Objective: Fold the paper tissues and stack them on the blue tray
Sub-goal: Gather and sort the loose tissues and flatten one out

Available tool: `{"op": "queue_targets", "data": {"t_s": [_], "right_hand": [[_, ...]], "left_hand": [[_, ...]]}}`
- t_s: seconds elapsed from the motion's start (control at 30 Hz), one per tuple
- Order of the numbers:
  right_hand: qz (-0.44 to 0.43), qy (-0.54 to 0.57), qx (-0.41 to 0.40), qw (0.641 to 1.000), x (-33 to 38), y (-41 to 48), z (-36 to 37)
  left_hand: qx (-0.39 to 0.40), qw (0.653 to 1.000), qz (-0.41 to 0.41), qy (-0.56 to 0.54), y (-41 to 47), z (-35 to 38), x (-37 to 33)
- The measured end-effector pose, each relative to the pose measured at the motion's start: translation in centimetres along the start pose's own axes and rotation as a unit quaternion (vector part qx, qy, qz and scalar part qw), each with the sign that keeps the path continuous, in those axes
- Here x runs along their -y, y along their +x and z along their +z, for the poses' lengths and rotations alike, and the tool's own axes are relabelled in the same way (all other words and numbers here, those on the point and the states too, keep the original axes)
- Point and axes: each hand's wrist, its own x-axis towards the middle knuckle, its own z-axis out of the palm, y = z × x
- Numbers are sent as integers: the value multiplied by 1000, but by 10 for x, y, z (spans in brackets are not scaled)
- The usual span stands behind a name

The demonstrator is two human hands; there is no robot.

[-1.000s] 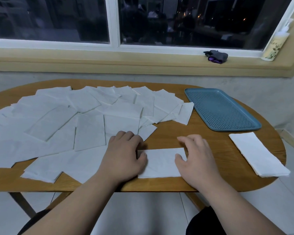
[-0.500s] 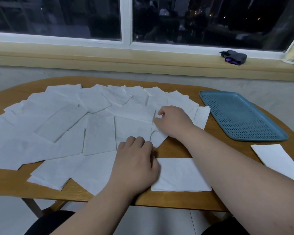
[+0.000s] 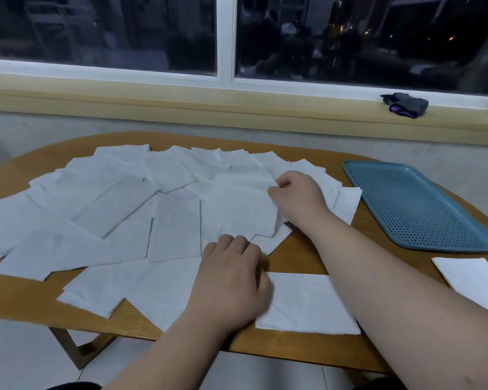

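- Your right hand (image 3: 296, 197) pinches the edge of a tissue (image 3: 243, 209) in the spread.
- Your left hand (image 3: 231, 280), fingers curled, rests against the folded tissue (image 3: 307, 305); any grip is unclear.

- A round wooden desk (image 3: 26, 298) fills the middle of the view; one of its wooden legs (image 3: 71, 347) shows below the front edge on the left.
- Behind it, a white-framed window (image 3: 224, 38) looks out on darkness with a few small lights.
- A pale yellow windowsill (image 3: 181, 105) runs the full width.
- A dark grey pouch with a purple part (image 3: 406, 104) lies on the sill, far right.
- Below the desk there is a light tiled floor (image 3: 17, 358).
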Motion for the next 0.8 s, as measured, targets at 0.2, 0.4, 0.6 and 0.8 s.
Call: {"op": "queue_targets", "data": {"t_s": [0.2, 0.4, 0.6, 0.8], "right_hand": [[74, 121, -43, 989, -46, -49, -52], [79, 20, -51, 995, -102, -90, -85], [25, -155, -103, 982, -128, -129, -90], [-84, -210, 8, 974, -135, -151, -86]], "left_hand": [[16, 1000, 5, -12, 0, -3, 0], [14, 999, 18, -30, 0, -7, -2], [-5, 998, 69, -4, -2, -10, -4], [-16, 986, 160, 42, -1, -10, -6]]}}
